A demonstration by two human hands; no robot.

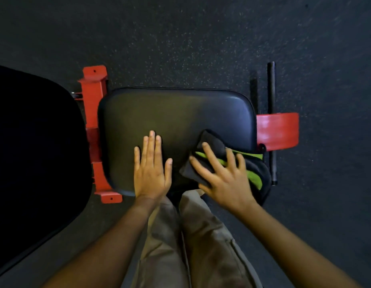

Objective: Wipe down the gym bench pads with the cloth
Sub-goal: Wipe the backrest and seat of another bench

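Observation:
A black padded seat pad [176, 113] of a gym bench lies below me, on a red frame. My left hand [151, 169] rests flat on the pad's near edge, fingers straight and together. My right hand [222, 175] presses a bunched black cloth with green stripes [253, 167] onto the pad's near right corner, fingers spread over it. Part of the cloth hangs over the pad's right edge. A larger black back pad [35, 159] fills the left side.
Red frame brackets [93, 113] sit between the two pads, and a red plate [278, 132] sticks out at the right. A thin black bar [271, 121] stands right of the seat. Speckled dark rubber floor [201, 38] surrounds the bench. My legs in tan trousers [191, 246] are below.

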